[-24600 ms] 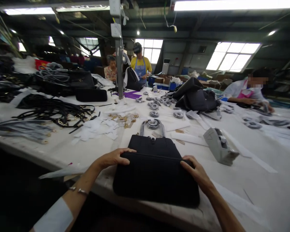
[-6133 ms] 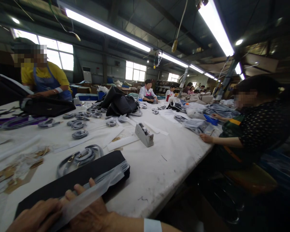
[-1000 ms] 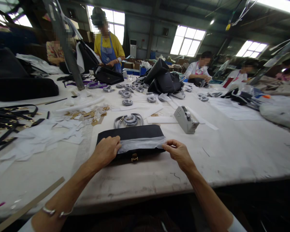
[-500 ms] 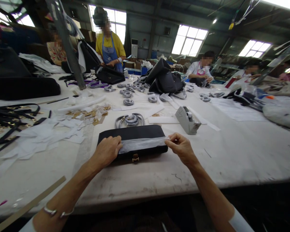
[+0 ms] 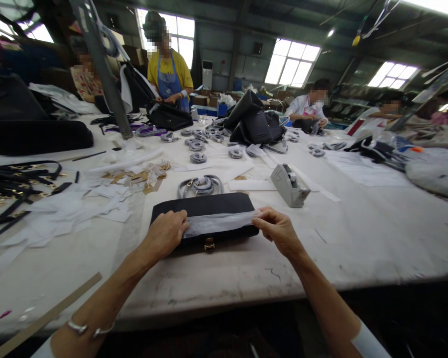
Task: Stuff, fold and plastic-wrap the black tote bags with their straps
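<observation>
A black handbag (image 5: 209,203) lies on the white-covered table in front of me, its gold clasp (image 5: 209,244) on the side nearest me. Along its top runs a strip of thin white wrapping paper (image 5: 220,223). My left hand (image 5: 168,229) is closed at the strip's left end, fingers curled against the bag. At the right end, my right hand (image 5: 275,226) pinches the strip between thumb and fingers. Just behind the bag sits a coiled strap (image 5: 202,185) in grey wrapping.
A grey tape dispenser (image 5: 290,185) stands right of the bag. White paper pieces (image 5: 70,211) and black straps (image 5: 18,186) spread at left. Several wrapped strap coils and a black bag pile (image 5: 256,122) lie farther back. Co-workers are across the table; a metal post (image 5: 108,74) rises at left.
My right hand has shifted slightly left along the end of the paper strip. My left hand and the handbag stay in place.
</observation>
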`<state>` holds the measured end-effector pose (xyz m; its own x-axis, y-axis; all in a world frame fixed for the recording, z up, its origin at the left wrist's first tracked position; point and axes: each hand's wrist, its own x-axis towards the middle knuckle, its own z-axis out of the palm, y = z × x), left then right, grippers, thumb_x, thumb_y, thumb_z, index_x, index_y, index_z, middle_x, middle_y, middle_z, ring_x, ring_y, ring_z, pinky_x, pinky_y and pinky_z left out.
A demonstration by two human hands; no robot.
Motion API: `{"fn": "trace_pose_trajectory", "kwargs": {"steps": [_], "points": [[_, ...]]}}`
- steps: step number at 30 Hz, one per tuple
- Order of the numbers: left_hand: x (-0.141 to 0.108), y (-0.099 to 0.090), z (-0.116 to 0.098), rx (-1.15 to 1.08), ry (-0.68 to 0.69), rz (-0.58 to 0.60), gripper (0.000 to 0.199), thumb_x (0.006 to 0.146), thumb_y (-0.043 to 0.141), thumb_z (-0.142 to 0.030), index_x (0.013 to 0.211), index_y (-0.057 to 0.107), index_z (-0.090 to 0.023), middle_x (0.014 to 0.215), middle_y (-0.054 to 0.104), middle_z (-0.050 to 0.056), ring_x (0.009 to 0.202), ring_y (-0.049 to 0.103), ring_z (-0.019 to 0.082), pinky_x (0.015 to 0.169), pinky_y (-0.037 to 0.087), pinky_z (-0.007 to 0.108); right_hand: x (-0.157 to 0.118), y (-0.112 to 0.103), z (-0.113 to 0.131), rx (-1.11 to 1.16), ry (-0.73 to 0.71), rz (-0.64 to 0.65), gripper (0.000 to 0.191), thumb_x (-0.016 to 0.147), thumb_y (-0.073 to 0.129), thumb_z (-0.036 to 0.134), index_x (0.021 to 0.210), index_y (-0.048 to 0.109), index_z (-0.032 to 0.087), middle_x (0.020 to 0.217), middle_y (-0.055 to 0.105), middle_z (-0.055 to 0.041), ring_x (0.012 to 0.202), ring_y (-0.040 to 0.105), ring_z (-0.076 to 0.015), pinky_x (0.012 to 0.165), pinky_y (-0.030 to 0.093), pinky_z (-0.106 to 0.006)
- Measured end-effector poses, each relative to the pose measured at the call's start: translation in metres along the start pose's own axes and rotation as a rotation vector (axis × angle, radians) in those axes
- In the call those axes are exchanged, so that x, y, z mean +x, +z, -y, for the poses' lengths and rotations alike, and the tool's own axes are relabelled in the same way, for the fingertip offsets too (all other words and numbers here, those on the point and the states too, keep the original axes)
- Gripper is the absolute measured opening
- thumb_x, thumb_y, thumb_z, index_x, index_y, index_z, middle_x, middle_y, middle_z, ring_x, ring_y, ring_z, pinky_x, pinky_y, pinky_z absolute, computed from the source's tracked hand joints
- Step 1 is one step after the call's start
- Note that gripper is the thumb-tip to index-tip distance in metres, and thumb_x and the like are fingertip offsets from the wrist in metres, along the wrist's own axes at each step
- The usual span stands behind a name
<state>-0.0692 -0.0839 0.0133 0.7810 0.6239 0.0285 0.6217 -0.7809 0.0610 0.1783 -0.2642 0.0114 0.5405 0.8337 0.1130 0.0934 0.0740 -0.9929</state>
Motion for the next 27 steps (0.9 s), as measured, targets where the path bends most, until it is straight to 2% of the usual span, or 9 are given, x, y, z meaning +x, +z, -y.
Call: {"fn": "trace_pose_trajectory", "kwargs": {"steps": [2,5,10,13,15,17,22,27], "points": [[0.0,0.0,0.0,0.0,0.002,0.001,0.016,0.094,0.04,-0.027,0.088,0.052,-0.02,0.084,0.064,0.005,0.083,0.058,0.024,0.071,0.033,0.034,-0.001,0.001,-0.002,0.025,-0.041,-0.02,0.028,0.069,0.079,0.032,0.063,0.057,0.016,0.09,0.065,-0.0023,0.04,0.038,-0.0003,0.032,0.025,-0.018],[0.0,-0.001,-0.001,0.004,-0.004,0.003,0.016,0.094,0.04,-0.027,0.088,0.052,-0.02,0.085,0.064,0.005,0.084,0.058,0.024,0.072,0.034,0.034,-0.002,0.006,-0.005,0.039,-0.11,-0.042,0.034,0.071,0.076,0.03,0.059,0.047,0.017,0.087,0.065,-0.0024,0.038,0.037,-0.0006,0.031,0.023,-0.019],[0.0,-0.003,-0.002,-0.005,-0.006,0.019,0.016,0.095,0.04,-0.027,0.088,0.053,-0.02,0.086,0.065,0.005,0.085,0.059,0.023,0.072,0.034,0.034,-0.002,0.012,-0.006,-0.004,-0.19,-0.087,0.036,0.072,0.075,0.03,0.057,0.044,0.018,0.087,0.066,-0.0029,0.038,0.036,-0.0014,0.03,0.021,-0.019],[-0.001,-0.002,-0.002,-0.008,-0.002,0.009,0.016,0.095,0.04,-0.027,0.088,0.052,-0.02,0.086,0.065,0.005,0.085,0.059,0.023,0.072,0.034,0.034,-0.001,0.009,-0.005,-0.057,-0.154,-0.097,0.035,0.073,0.074,0.035,0.06,0.046,0.019,0.077,0.065,-0.001,0.038,0.035,-0.0026,0.031,0.021,-0.02],[-0.001,-0.002,-0.002,-0.009,0.002,-0.002,0.016,0.095,0.04,-0.027,0.088,0.052,-0.02,0.087,0.065,0.005,0.085,0.059,0.023,0.072,0.034,0.033,0.0,0.005,-0.007,-0.155,-0.136,-0.11,0.032,0.075,0.074,0.038,0.064,0.05,0.02,0.059,0.057,0.0036,0.038,0.034,-0.0044,0.032,0.023,-0.02],[-0.001,-0.001,-0.002,-0.01,0.005,-0.005,0.015,0.094,0.041,-0.027,0.087,0.052,-0.02,0.087,0.065,0.005,0.086,0.059,0.023,0.072,0.034,0.033,0.0,0.001,-0.01,-0.241,-0.123,-0.096,0.029,0.076,0.073,0.04,0.068,0.053,0.02,0.049,0.047,0.0069,0.038,0.035,-0.0058,0.033,0.025,-0.019],[-0.001,-0.002,-0.002,-0.008,-0.002,-0.002,0.016,0.095,0.041,-0.028,0.087,0.053,-0.02,0.084,0.064,0.005,0.084,0.059,0.023,0.071,0.033,0.033,-0.001,-0.005,-0.014,-0.234,0.035,0.051,0.028,0.074,0.073,0.043,0.082,0.066,0.018,0.062,0.059,0.0025,0.044,0.04,-0.0067,0.036,0.032,-0.019],[-0.001,-0.002,-0.002,-0.006,-0.003,-0.009,0.016,0.094,0.041,-0.028,0.087,0.052,-0.02,0.082,0.064,0.005,0.083,0.058,0.023,0.071,0.033,0.033,-0.003,-0.001,-0.005,-0.124,0.067,0.057,0.03,0.069,0.077,0.044,0.075,0.063,0.018,0.054,0.055,0.0048,0.039,0.04,-0.0057,0.035,0.029,-0.019]]}}
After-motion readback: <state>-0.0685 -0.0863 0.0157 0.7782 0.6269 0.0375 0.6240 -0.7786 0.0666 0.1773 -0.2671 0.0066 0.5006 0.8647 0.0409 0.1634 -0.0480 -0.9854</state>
